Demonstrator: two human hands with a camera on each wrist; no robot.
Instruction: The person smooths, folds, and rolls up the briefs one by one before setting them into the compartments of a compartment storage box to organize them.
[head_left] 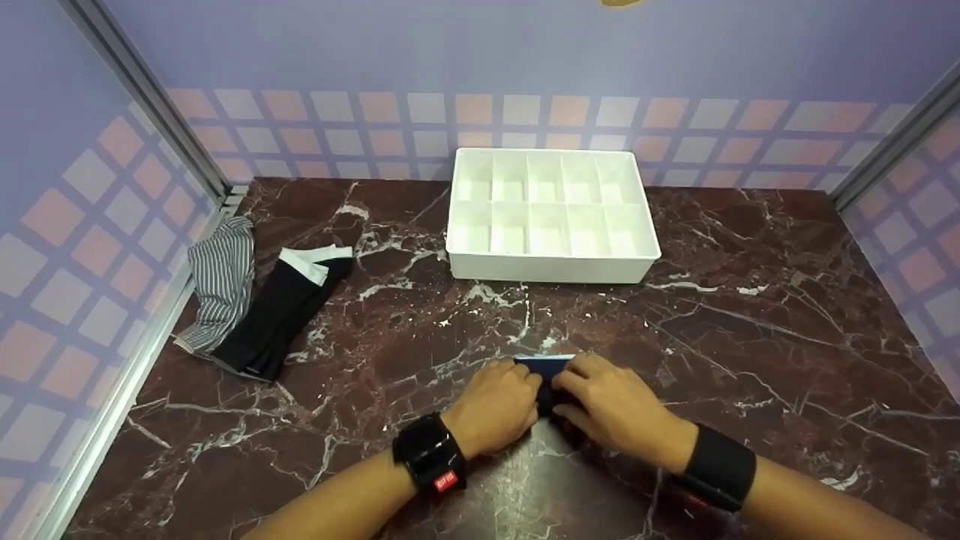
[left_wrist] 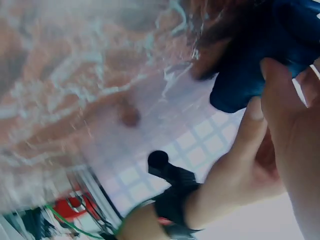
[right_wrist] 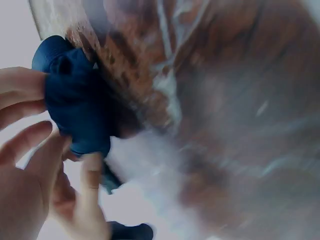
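Note:
A dark navy sock [head_left: 546, 367] with a pale edge at its far end lies bunched on the table in front of me. My left hand [head_left: 499, 401] grips its left side with curled fingers. From the right, my right hand [head_left: 619, 405] pinches the same sock between thumb and fingers. In the left wrist view the sock [left_wrist: 245, 70] appears as a thick, rolled bundle with fingers pressed against it. The right wrist view shows the bundled sock [right_wrist: 77, 105] with folds at its upper end. The hands cover part of it.
A white tray [head_left: 553, 268] divided into several compartments stands against the back wall. At the left lie a black sock [head_left: 274, 315] with a white cuff and a grey striped sock [head_left: 223, 281], partly overlapping. Walls border the marbled table [head_left: 750, 345] at back, left and right.

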